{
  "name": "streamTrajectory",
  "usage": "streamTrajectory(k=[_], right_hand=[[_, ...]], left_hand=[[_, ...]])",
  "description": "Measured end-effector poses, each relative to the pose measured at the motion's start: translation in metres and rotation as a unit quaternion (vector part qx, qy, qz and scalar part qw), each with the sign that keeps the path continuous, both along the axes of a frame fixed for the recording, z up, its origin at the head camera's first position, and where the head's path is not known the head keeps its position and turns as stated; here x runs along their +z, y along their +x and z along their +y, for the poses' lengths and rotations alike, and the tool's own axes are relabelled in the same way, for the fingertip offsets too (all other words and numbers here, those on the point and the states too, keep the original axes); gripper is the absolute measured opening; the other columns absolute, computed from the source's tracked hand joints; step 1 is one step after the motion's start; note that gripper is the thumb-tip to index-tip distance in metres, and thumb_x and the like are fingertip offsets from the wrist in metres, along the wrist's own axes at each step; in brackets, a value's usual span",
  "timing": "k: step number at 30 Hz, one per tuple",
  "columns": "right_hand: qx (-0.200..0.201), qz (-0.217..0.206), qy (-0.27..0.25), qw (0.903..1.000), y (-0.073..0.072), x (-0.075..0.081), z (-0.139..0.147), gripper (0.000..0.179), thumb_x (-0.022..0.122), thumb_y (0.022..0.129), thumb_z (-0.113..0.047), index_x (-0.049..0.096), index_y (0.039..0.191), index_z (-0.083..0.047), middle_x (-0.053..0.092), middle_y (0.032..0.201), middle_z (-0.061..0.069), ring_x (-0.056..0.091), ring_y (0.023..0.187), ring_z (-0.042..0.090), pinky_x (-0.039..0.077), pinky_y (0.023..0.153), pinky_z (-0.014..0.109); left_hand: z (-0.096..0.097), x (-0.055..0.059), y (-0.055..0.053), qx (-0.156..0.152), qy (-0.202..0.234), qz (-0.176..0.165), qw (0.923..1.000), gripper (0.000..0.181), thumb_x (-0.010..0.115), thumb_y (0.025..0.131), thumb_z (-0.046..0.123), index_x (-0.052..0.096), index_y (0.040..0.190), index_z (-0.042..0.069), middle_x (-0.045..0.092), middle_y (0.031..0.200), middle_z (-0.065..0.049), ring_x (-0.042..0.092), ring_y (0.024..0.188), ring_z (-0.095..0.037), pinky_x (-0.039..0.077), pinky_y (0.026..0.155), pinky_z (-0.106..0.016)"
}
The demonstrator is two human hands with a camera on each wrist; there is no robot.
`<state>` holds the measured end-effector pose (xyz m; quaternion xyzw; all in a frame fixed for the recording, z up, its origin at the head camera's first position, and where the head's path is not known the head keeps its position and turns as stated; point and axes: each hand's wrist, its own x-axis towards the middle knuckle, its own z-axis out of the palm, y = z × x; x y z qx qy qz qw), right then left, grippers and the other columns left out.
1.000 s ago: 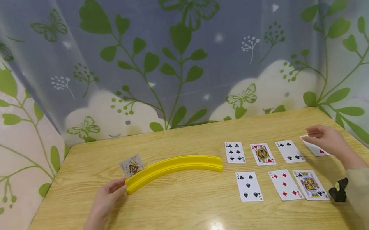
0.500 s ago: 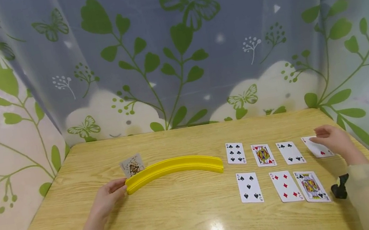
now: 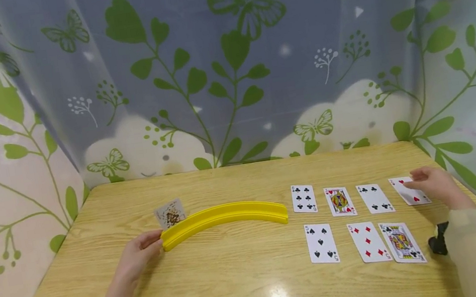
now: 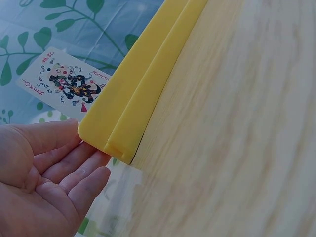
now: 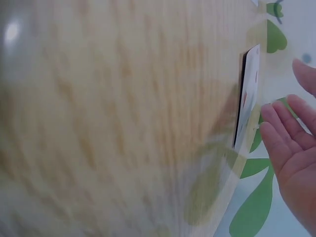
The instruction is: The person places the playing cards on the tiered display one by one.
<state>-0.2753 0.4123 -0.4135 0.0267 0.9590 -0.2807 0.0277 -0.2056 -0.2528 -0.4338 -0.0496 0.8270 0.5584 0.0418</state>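
My left hand [image 3: 137, 259] holds the left end of a curved yellow card holder [image 3: 224, 213]; in the left wrist view the thumb lies at its corner with fingers beneath. A joker card [image 4: 66, 83] shows upright at that end, its lower part hidden by the holder. At the far right, my right hand [image 3: 437, 185] hovers with relaxed fingers over a hearts card [image 3: 409, 195] lying face up, covering part of it. The right wrist view shows the thumb apart from the fingers [image 5: 284, 123] and nothing between them.
In the back row lie a six of clubs [image 3: 303, 199], a jack of hearts [image 3: 339, 201] and a four of clubs [image 3: 375, 198]. Nearer are a five of spades [image 3: 322, 244], a five of diamonds [image 3: 369, 242] and a king of clubs [image 3: 402, 243]. Patterned curtains surround the wooden table [image 3: 220, 283].
The hearts card has gone from partly raised under my right hand to flat on the table. My right hand has shifted slightly right and let go of it. The left hand stays put.
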Motion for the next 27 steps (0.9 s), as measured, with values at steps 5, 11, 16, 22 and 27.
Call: streamTrajectory(k=[5, 11, 16, 22, 27], right_hand=[[0.002, -0.018, 0.015, 0.9997, -0.002, -0.001, 0.004, 0.063, 0.061, 0.082, -0.033, 0.042, 0.110, 0.020, 0.046, 0.107, 0.037, 0.044, 0.095, 0.046, 0.040, 0.076, 0.051], [0.018, -0.024, 0.027, 0.9992, -0.003, -0.005, 0.011, 0.067, 0.063, 0.080, -0.032, 0.040, 0.110, 0.024, 0.048, 0.104, 0.037, 0.046, 0.094, 0.046, 0.041, 0.076, 0.050], [0.023, -0.031, 0.033, 0.9987, -0.002, -0.007, 0.015, 0.068, 0.062, 0.081, -0.032, 0.039, 0.109, 0.026, 0.048, 0.103, 0.038, 0.045, 0.095, 0.048, 0.040, 0.077, 0.051], [0.025, -0.047, 0.057, 0.9970, -0.003, -0.006, 0.016, 0.074, 0.062, 0.079, -0.038, 0.039, 0.108, 0.026, 0.045, 0.106, 0.039, 0.045, 0.094, 0.047, 0.039, 0.078, 0.052], [0.038, -0.045, 0.079, 0.9952, -0.003, -0.005, 0.014, 0.063, 0.062, 0.079, -0.042, 0.049, 0.092, 0.019, 0.051, 0.084, 0.031, 0.048, 0.075, 0.035, 0.042, 0.067, 0.043]], left_hand=[[-0.001, 0.000, -0.001, 0.003, 0.002, -0.002, 1.0000, 0.041, 0.052, 0.090, 0.015, 0.045, 0.125, -0.004, 0.048, 0.123, -0.021, 0.048, 0.105, -0.026, 0.043, 0.083, -0.028], [-0.001, -0.001, -0.001, 0.003, 0.001, 0.000, 1.0000, 0.042, 0.052, 0.090, 0.016, 0.045, 0.125, -0.005, 0.048, 0.123, -0.022, 0.049, 0.105, -0.025, 0.043, 0.083, -0.028], [-0.001, -0.001, -0.002, 0.009, 0.007, -0.003, 0.9999, 0.040, 0.051, 0.090, 0.014, 0.045, 0.124, -0.005, 0.048, 0.122, -0.021, 0.050, 0.102, -0.023, 0.044, 0.080, -0.026], [-0.001, 0.000, -0.001, 0.000, 0.014, 0.002, 0.9999, 0.041, 0.052, 0.090, 0.014, 0.044, 0.125, -0.007, 0.047, 0.123, -0.023, 0.049, 0.104, -0.024, 0.044, 0.081, -0.027], [-0.001, 0.000, -0.001, -0.003, 0.017, 0.002, 0.9998, 0.042, 0.052, 0.090, 0.014, 0.043, 0.125, -0.007, 0.047, 0.123, -0.022, 0.049, 0.105, -0.024, 0.044, 0.081, -0.026]])
